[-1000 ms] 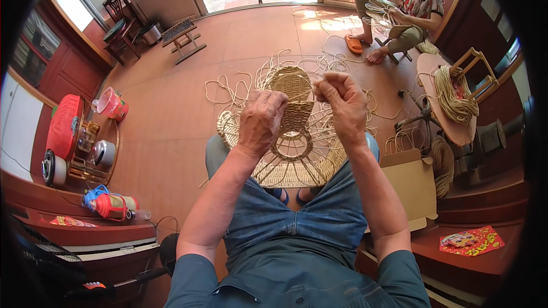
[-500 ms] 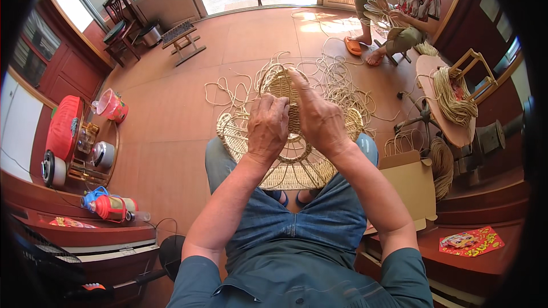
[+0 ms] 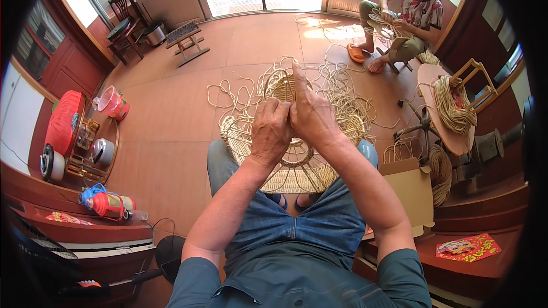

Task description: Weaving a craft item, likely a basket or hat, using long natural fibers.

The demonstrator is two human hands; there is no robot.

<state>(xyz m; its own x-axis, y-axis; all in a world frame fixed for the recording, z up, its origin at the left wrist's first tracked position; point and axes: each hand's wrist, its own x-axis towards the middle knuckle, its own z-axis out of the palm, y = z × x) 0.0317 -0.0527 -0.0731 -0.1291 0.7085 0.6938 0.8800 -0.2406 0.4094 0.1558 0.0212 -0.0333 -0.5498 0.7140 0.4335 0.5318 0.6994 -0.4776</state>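
head view shows left hand (image 3: 271,131) curled, right hand (image 3: 313,117) pointing, holds unclear, over likely light, springy wickerwork (image 3: 299,180) best gripped by its rim (image 3: 229,128).

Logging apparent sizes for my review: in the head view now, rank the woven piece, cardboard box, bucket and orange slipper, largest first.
Largest to smallest:
Woven piece, though partly covered
Cardboard box
Bucket
Orange slipper
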